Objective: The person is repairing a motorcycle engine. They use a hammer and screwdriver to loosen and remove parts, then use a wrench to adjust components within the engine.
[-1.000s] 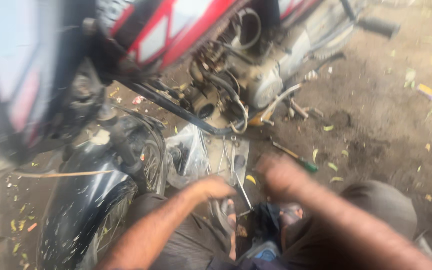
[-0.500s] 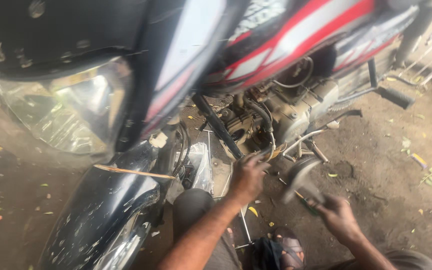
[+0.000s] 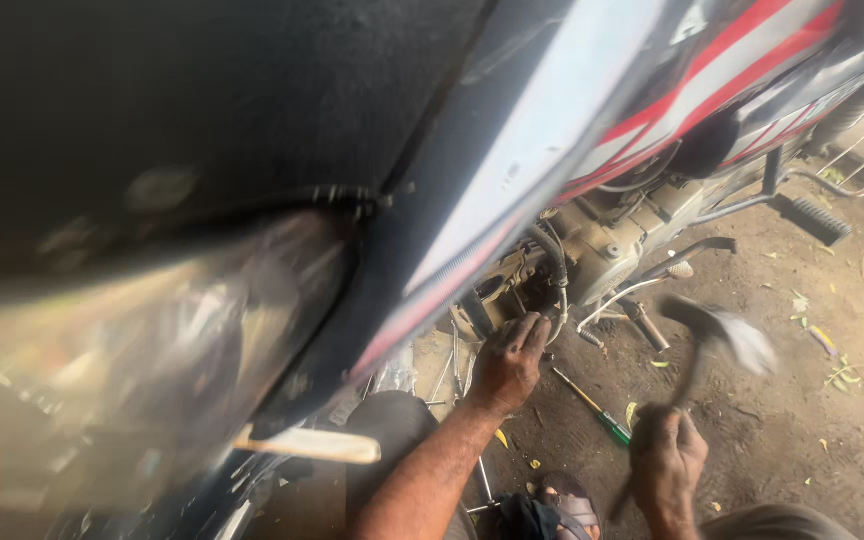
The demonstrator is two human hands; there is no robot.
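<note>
the right hand [image 3: 666, 458] is clenched around the handle of a hammer [image 3: 717, 335], whose blurred head is raised near the motorcycle engine [image 3: 607, 250]. the left hand [image 3: 509, 362] presses against the engine's lower front — whether it grips anything, i cannot tell. a green-handled screwdriver [image 3: 592, 405] lies on the dirt ground [image 3: 812, 400] between the hands.

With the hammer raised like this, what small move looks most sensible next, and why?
Probably a short, controlled tap toward the engine. The right hand holds the hammer lifted, its head blurred, while the left hand braces at the engine's lower front. Exactly what it steadies cannot be told.
</note>
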